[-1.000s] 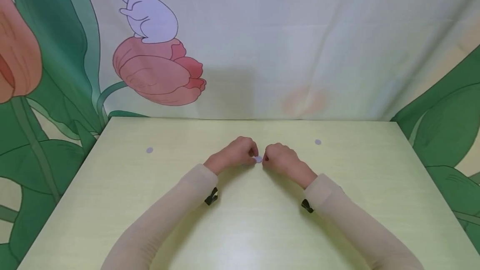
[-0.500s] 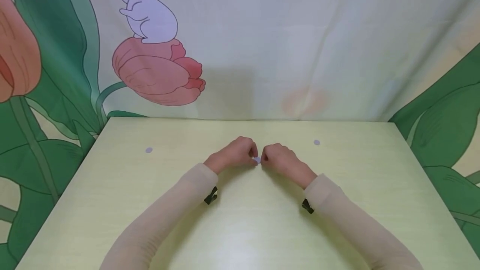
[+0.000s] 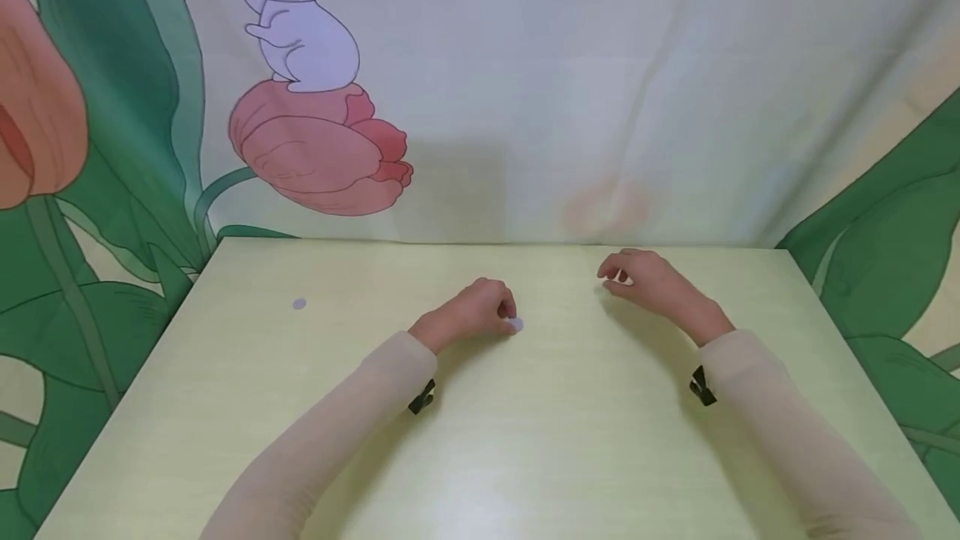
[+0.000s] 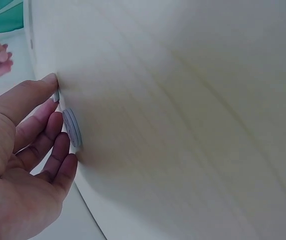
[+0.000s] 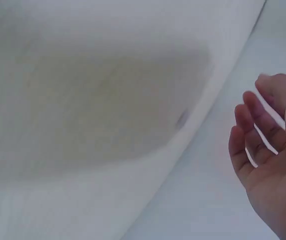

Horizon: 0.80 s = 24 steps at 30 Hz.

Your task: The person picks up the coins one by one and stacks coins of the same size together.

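Note:
In the left wrist view, my left hand pinches a small silvery coin between thumb and forefinger, close to the tabletop. Beside its other fingers a short stack of coins lies flat on the table. The head view shows a pale round face at the left fingertips; whether this is the stack or the held coin I cannot tell. Over the right rear of the table is my right hand, fingers loosely bent and apart, holding nothing. A single coin lies apart from it in the right wrist view.
Another coin lies at the table's left rear. The pale yellow table ends at the back against a curtain printed with tulips and a white animal. Dark straps show below both sleeves.
My right hand has left the left hand's side and moved right and back, now hiding the right coin in the head view. Its fingers have loosened. The left hand has stayed in place.

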Tool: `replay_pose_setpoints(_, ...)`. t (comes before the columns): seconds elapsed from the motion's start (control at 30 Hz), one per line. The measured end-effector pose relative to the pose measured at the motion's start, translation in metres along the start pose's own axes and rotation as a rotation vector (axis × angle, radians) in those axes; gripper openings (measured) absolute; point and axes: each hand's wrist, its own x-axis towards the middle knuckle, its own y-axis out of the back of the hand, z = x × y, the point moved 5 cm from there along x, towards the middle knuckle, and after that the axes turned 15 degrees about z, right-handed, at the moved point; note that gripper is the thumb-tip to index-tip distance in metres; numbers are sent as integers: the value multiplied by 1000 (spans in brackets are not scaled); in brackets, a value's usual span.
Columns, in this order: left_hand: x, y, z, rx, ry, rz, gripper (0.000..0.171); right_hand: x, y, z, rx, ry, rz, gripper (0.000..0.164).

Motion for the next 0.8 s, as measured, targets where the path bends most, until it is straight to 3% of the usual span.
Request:
replay_pose_setpoints(0.13, -1, -3, -1, -5, 3, -22, 15, -10, 7, 32, -10, -55, -68, 19)
replay_pose_setpoints(0.3, -1, -2, -1, -10, 3, -17, 13, -16, 13, 55, 40, -142, -106, 25)
replay_pose_setpoints(0.53, 0, 0, -2, -48, -10, -24, 12, -19, 10, 67, 107, -185, -170, 24)
replay_pose_setpoints(0.8, 3, 1, -15, -110, -111, -18, 12, -14, 1, 83, 146, -247, -169, 31)
